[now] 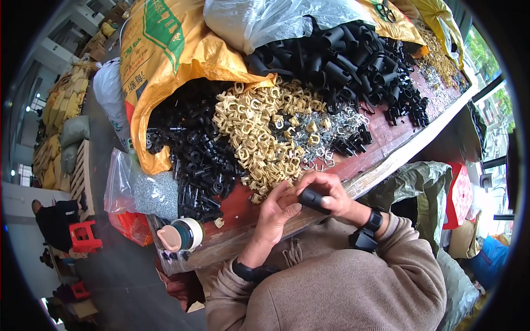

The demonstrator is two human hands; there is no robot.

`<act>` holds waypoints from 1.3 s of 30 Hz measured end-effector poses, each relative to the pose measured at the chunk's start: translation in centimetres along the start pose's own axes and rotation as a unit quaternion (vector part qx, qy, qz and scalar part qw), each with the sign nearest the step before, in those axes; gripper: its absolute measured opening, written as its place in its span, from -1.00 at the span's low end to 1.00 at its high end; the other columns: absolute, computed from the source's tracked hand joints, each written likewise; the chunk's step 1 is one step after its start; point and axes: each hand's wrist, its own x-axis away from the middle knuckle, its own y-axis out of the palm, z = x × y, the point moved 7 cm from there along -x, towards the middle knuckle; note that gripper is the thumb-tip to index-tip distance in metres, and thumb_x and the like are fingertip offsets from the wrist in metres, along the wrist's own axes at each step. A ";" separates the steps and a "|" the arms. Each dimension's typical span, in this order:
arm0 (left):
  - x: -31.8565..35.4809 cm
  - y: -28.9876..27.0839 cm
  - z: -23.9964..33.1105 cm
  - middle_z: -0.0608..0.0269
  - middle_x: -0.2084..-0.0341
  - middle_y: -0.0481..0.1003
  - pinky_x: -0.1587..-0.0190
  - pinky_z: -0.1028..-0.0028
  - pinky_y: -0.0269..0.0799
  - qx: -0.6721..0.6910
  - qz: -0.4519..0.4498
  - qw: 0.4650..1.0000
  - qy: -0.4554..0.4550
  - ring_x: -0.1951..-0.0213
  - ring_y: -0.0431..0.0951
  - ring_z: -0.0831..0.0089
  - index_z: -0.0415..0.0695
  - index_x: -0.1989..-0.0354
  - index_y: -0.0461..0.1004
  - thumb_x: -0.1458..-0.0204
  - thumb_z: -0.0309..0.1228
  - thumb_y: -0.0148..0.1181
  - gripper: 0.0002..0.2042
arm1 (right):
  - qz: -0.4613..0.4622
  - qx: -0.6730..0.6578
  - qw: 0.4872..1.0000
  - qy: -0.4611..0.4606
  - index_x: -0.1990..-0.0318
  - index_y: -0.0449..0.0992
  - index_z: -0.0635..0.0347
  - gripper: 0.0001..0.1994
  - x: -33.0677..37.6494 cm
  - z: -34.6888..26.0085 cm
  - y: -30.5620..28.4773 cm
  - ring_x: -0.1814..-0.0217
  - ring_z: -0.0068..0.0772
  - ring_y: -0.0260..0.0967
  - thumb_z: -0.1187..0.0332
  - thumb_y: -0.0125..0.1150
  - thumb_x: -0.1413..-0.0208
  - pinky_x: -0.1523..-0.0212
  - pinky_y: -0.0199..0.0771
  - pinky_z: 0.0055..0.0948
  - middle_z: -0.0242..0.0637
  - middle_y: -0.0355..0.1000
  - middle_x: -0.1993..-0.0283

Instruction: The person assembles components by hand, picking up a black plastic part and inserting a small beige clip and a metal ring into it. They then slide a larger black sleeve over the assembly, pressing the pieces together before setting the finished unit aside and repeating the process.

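In front of my chest, at the table's near edge, my right hand (335, 194) grips a short black plastic tube (313, 199), thumb on one side and fingers curled over it. My left hand (277, 211) is beside the tube's left end, its thumb and fingers apart; its fingertips are partly hidden. Just beyond the hands lies a heap of cream-coloured plastic clips (251, 129). Small bent silver metal hooks (320, 135) are strewn to its right. Black plastic fittings (201, 160) pile up to the left, and more black tubular parts (337, 60) lie farther back.
An orange woven sack (160, 71) spills over the table's far left. A clear bag of small grey pieces (156, 193) and a lidded cup (182, 236) stand at the left corner. The wooden table edge (381, 175) runs before me. A red stool (458, 196) is at right.
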 end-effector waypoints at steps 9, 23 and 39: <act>4.1 -5.8 8.3 0.16 0.32 0.43 0.29 0.52 0.36 -0.489 0.242 0.804 0.238 0.36 0.46 0.43 -0.27 0.03 0.22 0.12 -0.41 0.14 -0.55 | 0.125 0.349 0.919 0.134 0.50 0.37 0.30 -0.50 10.5 -8.5 -11.1 0.47 -0.42 0.31 -0.08 0.15 0.24 0.39 0.28 -0.51 -0.28 0.35 0.51; 1.2 -5.1 8.9 0.07 0.42 0.30 0.36 0.28 0.35 -0.788 0.215 0.557 0.148 0.35 0.40 0.13 -0.23 0.22 0.30 0.18 -0.44 0.12 -0.69 | -0.034 0.693 0.720 -0.015 0.44 0.41 0.14 -0.86 4.7 -4.9 -2.8 0.47 -0.27 0.28 0.48 0.12 0.28 0.34 0.25 -0.37 -0.32 0.30 0.51; 2.8 -8.2 8.3 0.14 0.36 0.35 0.55 0.53 0.32 -0.322 0.220 0.892 0.230 0.51 0.40 0.40 -0.19 0.18 0.26 0.09 -0.48 0.08 -0.73 | -0.089 0.712 0.695 -0.045 0.53 0.34 0.14 -0.95 -0.9 -0.4 0.7 0.55 -0.38 0.29 0.45 0.01 0.25 0.38 0.28 -0.41 -0.35 0.25 0.57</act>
